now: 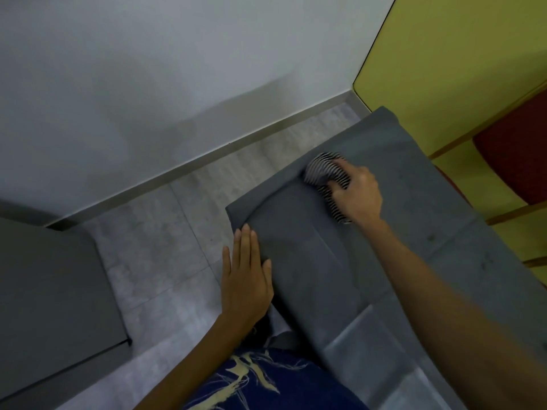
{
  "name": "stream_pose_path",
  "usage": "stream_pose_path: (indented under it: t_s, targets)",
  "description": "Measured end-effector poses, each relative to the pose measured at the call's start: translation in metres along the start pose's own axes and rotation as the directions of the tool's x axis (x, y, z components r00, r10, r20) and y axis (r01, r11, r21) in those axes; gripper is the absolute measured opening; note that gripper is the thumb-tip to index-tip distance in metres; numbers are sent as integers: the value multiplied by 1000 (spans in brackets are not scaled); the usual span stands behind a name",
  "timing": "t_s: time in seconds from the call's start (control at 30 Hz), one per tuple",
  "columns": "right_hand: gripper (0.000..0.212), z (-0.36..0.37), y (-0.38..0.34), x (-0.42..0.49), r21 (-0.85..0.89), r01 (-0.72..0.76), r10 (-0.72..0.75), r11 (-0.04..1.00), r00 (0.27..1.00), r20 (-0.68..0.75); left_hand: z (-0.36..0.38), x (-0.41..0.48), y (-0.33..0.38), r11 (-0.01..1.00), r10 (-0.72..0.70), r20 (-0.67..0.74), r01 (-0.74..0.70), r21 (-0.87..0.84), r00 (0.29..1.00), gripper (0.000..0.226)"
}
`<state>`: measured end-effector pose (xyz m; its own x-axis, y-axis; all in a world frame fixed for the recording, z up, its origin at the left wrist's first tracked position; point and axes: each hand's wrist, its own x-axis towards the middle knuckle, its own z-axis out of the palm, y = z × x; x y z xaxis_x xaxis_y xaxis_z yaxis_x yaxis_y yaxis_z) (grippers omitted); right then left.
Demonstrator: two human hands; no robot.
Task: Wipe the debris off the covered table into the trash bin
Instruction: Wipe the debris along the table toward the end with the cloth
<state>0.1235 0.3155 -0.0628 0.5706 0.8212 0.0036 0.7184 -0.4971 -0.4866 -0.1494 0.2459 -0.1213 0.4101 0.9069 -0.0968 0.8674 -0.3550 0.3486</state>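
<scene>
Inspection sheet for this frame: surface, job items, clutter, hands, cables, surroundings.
Surface: grey table cover, creased, draped over the left edge.
Job's things: striped cloth bunched on the cover; a few dark specks toward the right; no trash bin identifiable.
Clutter: nothing seen.
Grippers: right hand grips the cloth; left hand flat, fingers straight, against the table's left edge.
Cables: nothing seen.
Surroundings: white wall, tiled floor, yellow panel, red chair seat, grey unit at left.

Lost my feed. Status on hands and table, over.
Right hand gripping striped cloth on covered table. Left hand flat at table edge. Nothing blocking the wipe.
</scene>
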Motion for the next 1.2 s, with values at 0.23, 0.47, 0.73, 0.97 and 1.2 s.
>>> stream_pose_path:
  t_s: [0.23,0.47,0.73,0.97,1.2]
  targets:
    - [54,4,-36,-67,180,21,-19,983,1000,-16,5,1,0,999,-10,10,10,-44,1000,64]
    - [52,45,-62,-108,102,294,-307,950,941,143,4,1,0,1000,-21,41,22,-6,999,64]
    - [55,-7,5,-13,22,-132,133,991,990,-49,1,2,3,998,-11,32,13,-55,999,65]
    - [51,31,-47,-136,80,272,-278,959,958,73,-5,1,3,998,52,68,-50,-31,996,75]
    - [52,2,22,-89,-38,179,-178,983,984,28,1,1,-8,996,75,56,-77,38,996,66]
